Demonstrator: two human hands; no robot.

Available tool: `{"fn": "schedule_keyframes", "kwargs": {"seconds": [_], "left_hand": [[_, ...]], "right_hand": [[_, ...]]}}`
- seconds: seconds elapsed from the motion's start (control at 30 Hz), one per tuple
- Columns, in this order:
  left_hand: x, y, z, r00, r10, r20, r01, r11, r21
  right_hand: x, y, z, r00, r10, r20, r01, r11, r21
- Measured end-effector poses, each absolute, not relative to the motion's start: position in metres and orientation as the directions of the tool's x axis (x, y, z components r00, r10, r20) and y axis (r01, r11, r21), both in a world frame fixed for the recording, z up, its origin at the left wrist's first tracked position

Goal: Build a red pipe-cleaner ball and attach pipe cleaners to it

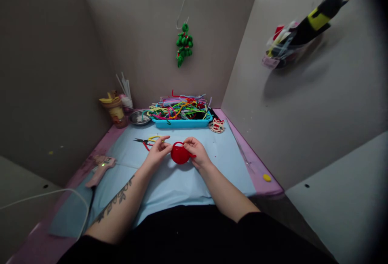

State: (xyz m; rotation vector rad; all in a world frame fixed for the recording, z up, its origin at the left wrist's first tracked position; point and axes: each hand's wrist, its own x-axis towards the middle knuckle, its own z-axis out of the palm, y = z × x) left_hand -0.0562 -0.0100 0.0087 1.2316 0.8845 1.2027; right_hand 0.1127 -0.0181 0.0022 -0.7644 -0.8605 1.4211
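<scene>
Both my hands meet over the pale blue mat (169,183) around a small red rounded object (180,154) with a thin red pipe-cleaner loop on top. My left hand (157,151) pinches the loop's left end with thumb and fingers closed. My right hand (195,151) grips the object's right side, fingers curled on it. The object hangs just above the mat.
A blue tray (182,123) heaped with coloured pipe cleaners sits behind. Yellow-handled scissors (150,139) lie left of my hands, a glue gun (100,169) with cord at the left edge. A cup (115,110), metal dish (138,117) and small red-white figure (217,125) stand at back. Grey partitions enclose the desk.
</scene>
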Motion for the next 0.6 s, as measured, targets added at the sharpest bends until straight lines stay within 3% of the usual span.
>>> {"fn": "schedule_keyframes", "kwargs": {"seconds": [0.27,0.6], "left_hand": [[-0.0562,-0.0127,0.0078,0.287,0.957,0.046,-0.178,0.007,0.984],[-0.0551,-0.0145,0.0147,0.196,0.976,-0.09,-0.4,0.164,0.902]], "right_hand": [[0.1115,-0.0189,-0.0001,-0.127,0.99,0.066,-0.472,-0.002,-0.881],[0.1108,-0.0218,0.0015,-0.121,0.986,0.114,-0.444,0.049,-0.895]]}}
